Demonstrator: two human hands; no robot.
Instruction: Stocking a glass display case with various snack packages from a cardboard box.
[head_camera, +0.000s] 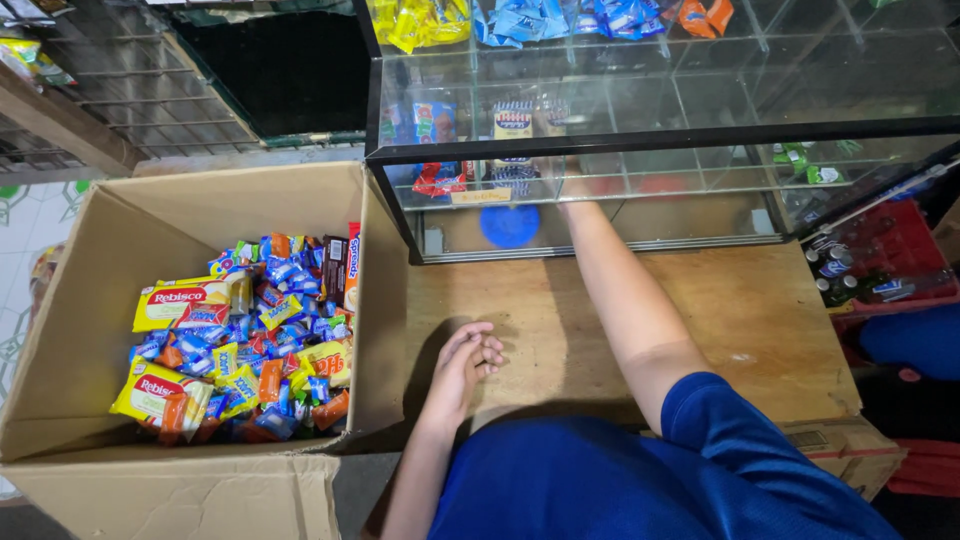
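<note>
Plywood desk (740, 330) fills the head view, with a glass display case (660, 130) at its far edge and an open cardboard box (70, 340) of bright wrapped sweets (250, 340) at your left. Your right hand (560, 150) is inside the case, its grip blurred behind glass, so I cannot tell whether it holds anything; striped packets (512, 125) sit just left of it. Your left hand (465, 365) rests loosely curled and empty on the desk beside the box wall. Keep your forearm clear of the case's black frame and place packets squarely within one compartment.
</note>
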